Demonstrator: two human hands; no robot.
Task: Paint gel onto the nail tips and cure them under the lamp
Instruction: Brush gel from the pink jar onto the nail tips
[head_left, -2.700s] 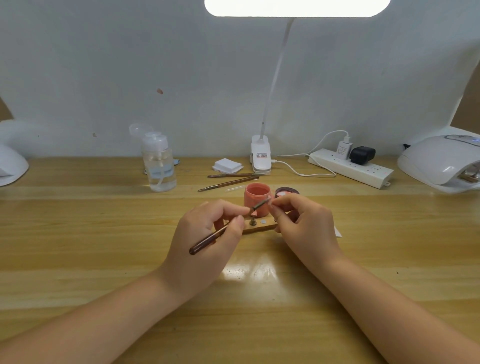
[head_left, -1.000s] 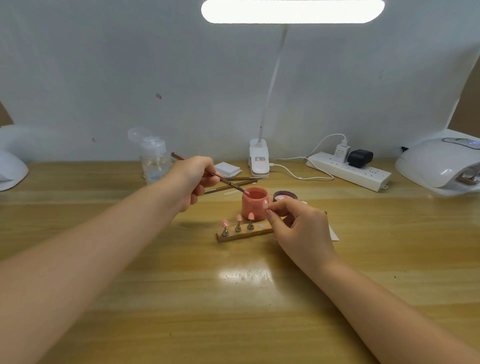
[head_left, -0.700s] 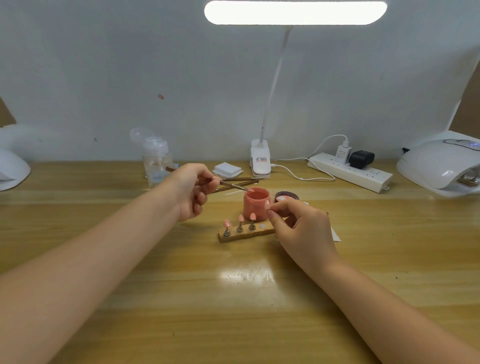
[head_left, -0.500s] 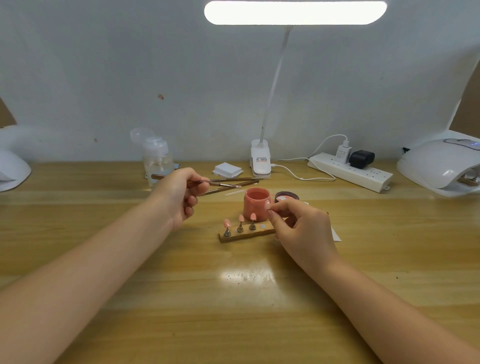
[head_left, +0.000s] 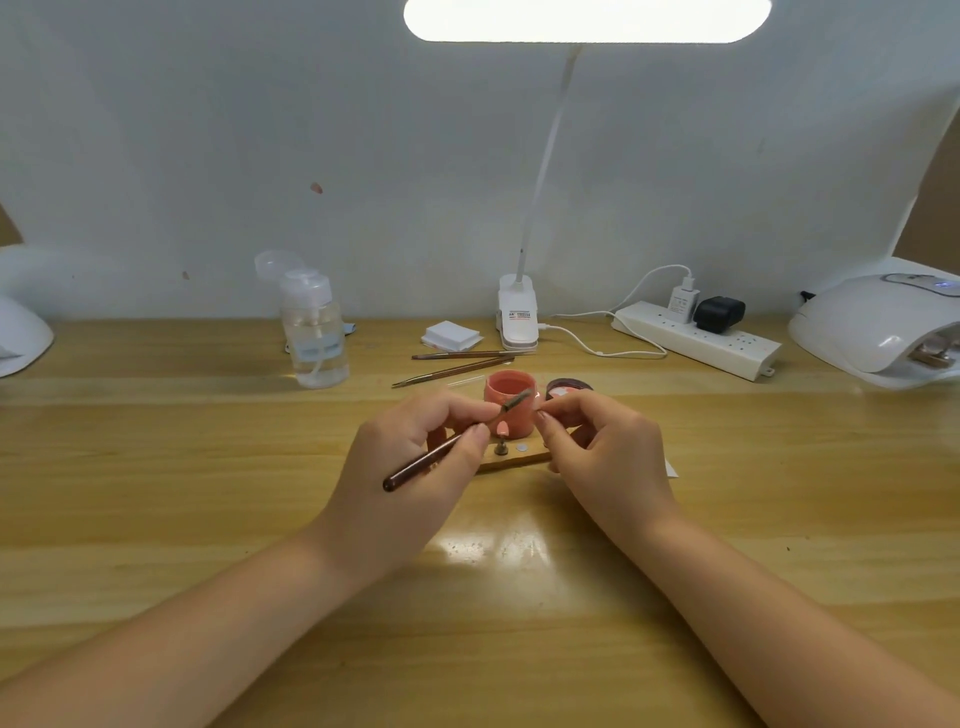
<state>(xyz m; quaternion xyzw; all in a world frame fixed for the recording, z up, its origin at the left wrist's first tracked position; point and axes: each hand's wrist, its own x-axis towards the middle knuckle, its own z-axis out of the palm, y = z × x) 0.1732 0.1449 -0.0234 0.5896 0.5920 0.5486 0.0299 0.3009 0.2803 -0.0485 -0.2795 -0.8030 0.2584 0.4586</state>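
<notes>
So the left hand (head_left: 410, 467) pinches the brush (head_left: 457, 441) between thumb and fingers near the middle of the frame; its long axis runs diagonally, dark handle end pointing down-left toward the lower part of the frame, bristle end pointing up-right at the right hand's fingertips; the bristles sit in front of the pink gel jar (head_left: 510, 402).

Right hand (head_left: 602, 452) has its thumb and forefinger curled together, pinching something tiny just right of the brush tip; probably a nail tip, but it's too small to tell for sure.

Between the two hands there's the wooden holder strip (head_left: 514, 460) lying flat on the table (head_left: 208, 467); one pink nail tip (head_left: 503, 429) stands upright on a metal peg on it, and a bare round spot sits just to its right; the left end of the strip is hidden behind the left hand.

Containers: the pink jar is open with pink gel inside; just right of it, a small dark pot (head_left: 569, 387) also open, with reddish stuff in it; a clear pump bottle (head_left: 314, 332) at centre-left holds clear liquid, cap flipped up.

Two spare brushes (head_left: 457, 364) lie behind the jar, pointing roughly left-right; the curing lamp (head_left: 878, 327) sits at the right edge of the frame, with a power strip (head_left: 696, 340) to its left.
</notes>
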